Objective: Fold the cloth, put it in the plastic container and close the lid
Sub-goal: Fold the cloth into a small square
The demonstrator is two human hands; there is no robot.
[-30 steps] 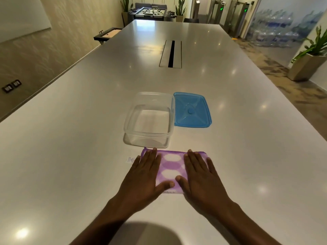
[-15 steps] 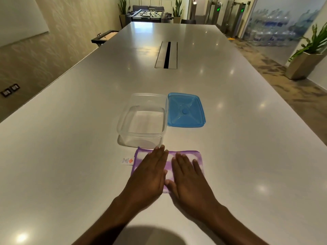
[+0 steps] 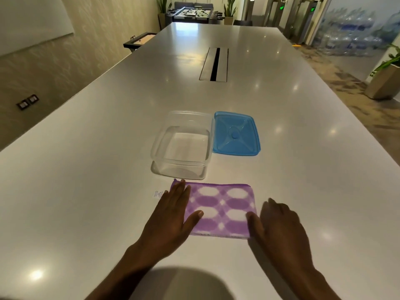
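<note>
The left hand point(image 3: 171, 215) lies flat, fingers spread, on the folded cloth point(image 3: 220, 210); the right hand point(image 3: 279, 224), open, touches its 3 o'clock edge.

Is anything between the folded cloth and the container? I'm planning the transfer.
Nothing visible: the folded purple-and-white patterned cloth lies just in front of the open clear plastic container, bare table between them. The blue square lid sits beside the container, off it.

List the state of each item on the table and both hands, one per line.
purple cloth: folded, flat on table
clear plastic container: open, empty, upright
blue lid: off, flat beside container
left hand: open, flat on cloth's left end
right hand: open, at cloth's right edge
</note>
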